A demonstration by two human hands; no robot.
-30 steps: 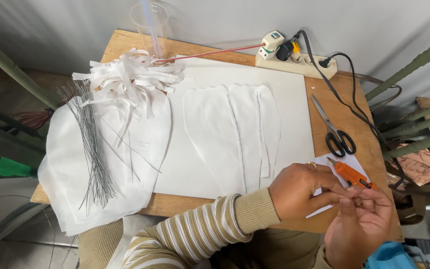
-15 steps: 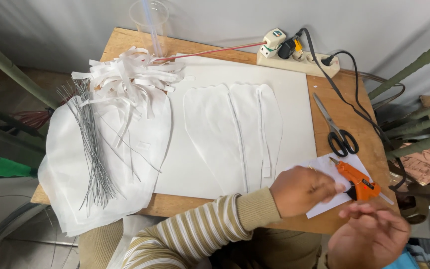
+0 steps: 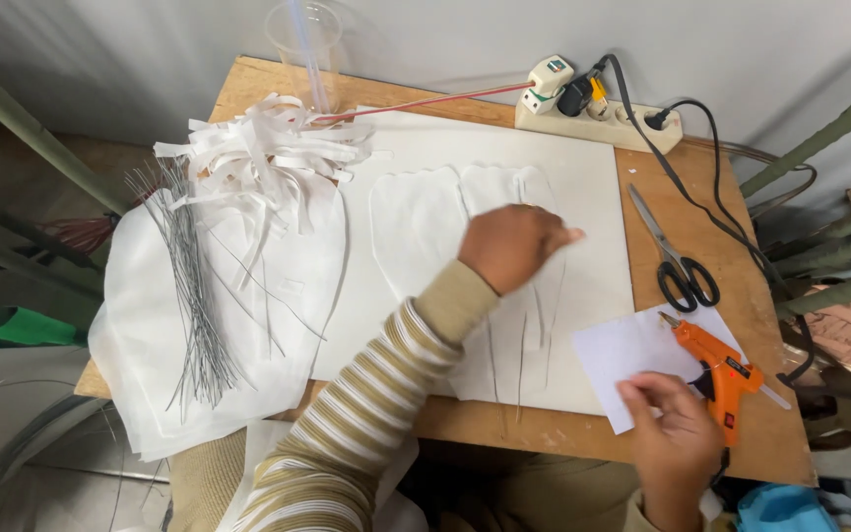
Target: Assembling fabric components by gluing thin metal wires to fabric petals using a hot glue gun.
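the left hand (image 3: 514, 246) lies curled on the white petal-shaped cutouts (image 3: 416, 232), pinning them flat. the right hand (image 3: 672, 438) rests half-open, empty, on the paper sheet (image 3: 627, 355) beside the orange glue gun (image 3: 721, 369), parked there catching drips.

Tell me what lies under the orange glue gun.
The orange glue gun rests on a white paper sheet on the wooden table. The right hand covers the sheet's near corner; anything beneath the sheet is hidden.

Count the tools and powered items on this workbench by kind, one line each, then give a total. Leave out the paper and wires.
Orange glue gun, under the right hand: 1
Black-handled scissors: 1
Power strip: 1
Clear plastic cup: 1
Total: 4
The left hand rests on the white petal shapes.
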